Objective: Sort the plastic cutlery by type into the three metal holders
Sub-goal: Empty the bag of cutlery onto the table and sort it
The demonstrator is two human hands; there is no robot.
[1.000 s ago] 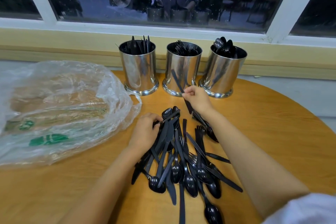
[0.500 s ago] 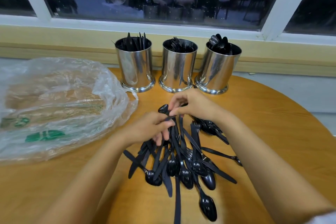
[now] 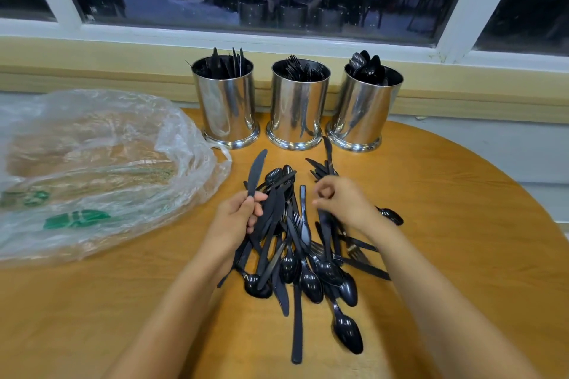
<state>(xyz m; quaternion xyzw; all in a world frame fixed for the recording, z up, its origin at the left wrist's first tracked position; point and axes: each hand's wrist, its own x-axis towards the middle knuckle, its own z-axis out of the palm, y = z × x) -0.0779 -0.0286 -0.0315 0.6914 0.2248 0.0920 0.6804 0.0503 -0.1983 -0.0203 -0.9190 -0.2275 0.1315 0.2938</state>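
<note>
In the head view, the left hand (image 3: 237, 220) has one black knife (image 3: 256, 174) in its grip. The fingers and thumb are curled round the handle end, and the blade stands clear above the knuckles. Other dark pieces lie hard against those fingers, and I cannot tell whether any of them are also held.

The knife's long axis runs from the near edge of the table (image 3: 462, 224) toward the far edge, leaning a little to the right. The rounded tip points at the gap between the feet of the left holder (image 3: 226, 108) and the middle holder (image 3: 297, 108).

The left holder already carries upright knives. It stands at the far edge, straight beyond the grip and a shade left of the tip, so the left hand is the nearer one to it. As I judge it, the coming move is a forward lift. The blade then has to swing over, or the handle tip down, so the knife drops in along the holder's upright axis.

The middle holder shows fork tines and the right holder (image 3: 366, 111) shows spoon bowls.

The right hand (image 3: 340, 203) hovers with its fingers bent over the unsorted pile (image 3: 295, 255) in the middle of the table. Whether that grip has closed on a handle I cannot tell.

A crumpled plastic bag (image 3: 92, 169) lies toward the left edge.
</note>
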